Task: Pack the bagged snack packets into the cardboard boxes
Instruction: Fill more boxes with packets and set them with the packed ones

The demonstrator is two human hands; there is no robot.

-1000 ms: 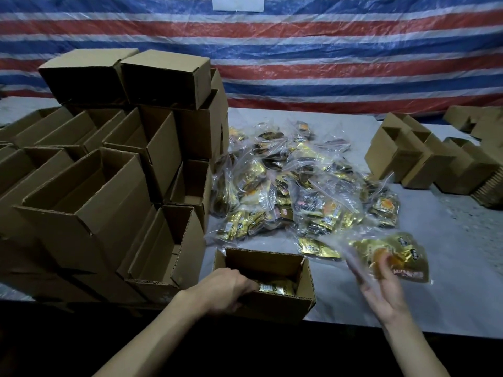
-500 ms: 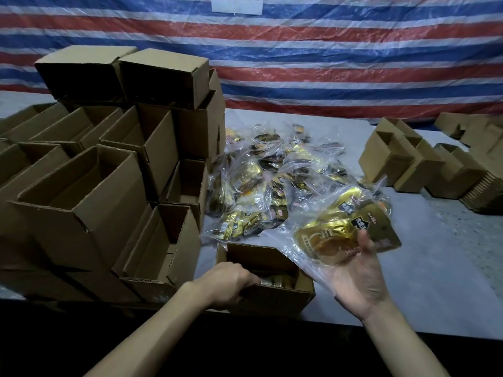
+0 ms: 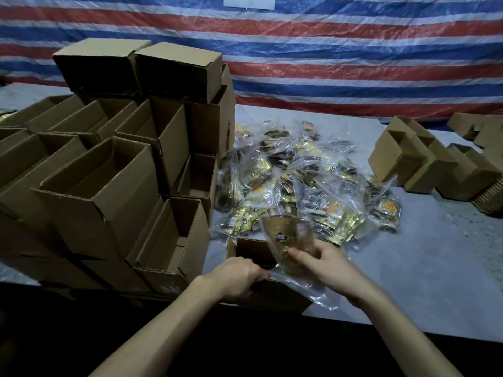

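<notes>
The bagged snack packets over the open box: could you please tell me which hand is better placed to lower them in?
Right, probably. The right hand grips the bag just above the open box, while the left hand holds the box's near rim, steadying it.

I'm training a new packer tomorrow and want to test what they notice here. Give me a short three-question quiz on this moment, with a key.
1. True or false: the left hand grips the rim of the open cardboard box nearest the person.
2. What does the right hand hold over that box? A) a bag of snack packets B) a tape roll C) a folded box flap
3. Fill in: the stack of empty boxes stands to the ___ of the pile of bagged packets.
Key: 1 true; 2 A; 3 left.
</notes>
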